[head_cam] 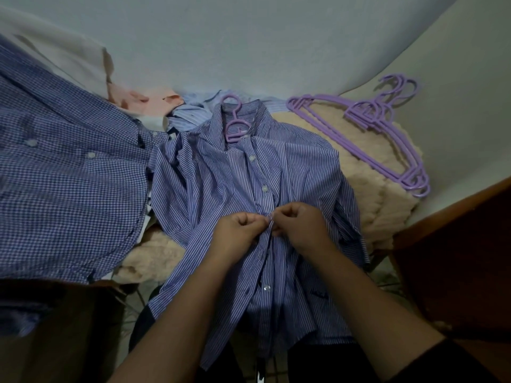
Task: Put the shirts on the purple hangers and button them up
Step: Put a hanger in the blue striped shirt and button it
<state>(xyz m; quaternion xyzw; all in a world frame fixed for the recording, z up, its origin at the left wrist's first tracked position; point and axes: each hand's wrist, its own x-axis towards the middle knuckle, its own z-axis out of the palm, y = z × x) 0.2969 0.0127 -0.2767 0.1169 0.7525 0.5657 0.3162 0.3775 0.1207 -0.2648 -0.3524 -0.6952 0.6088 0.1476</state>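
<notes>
Pinching the placket of the striped shirt [221, 189] at mid-chest, the left hand [235, 233] and the right hand [300, 223] are meeting almost knuckle to knuckle, each grip clamped on an edge of the cloth around what appears to be the third button; the button itself is hidden between the fingertips. Above the hands, two buttons are sitting closed along the placket, and below the wrists a further button [266, 287] is lying unfastened, so the step in hand is judged to be roughly the middle of the row. The shirt is lying front-up on a cream fleecy blanket [367, 167], its collar around a purple hanger [235, 125] whose hook is protruding at the neck. Spare hangers [387, 134] are stacked to the right; a checked shirt [69, 172] is lying to the left. Risks: the wrinkled, bunched fabric may be misaligning button and hole, causing a skipped hole; pulling the placket downward could be dragging the collar off the hanger's shoulders; dim light is hampering sight of the buttonhole.
</notes>
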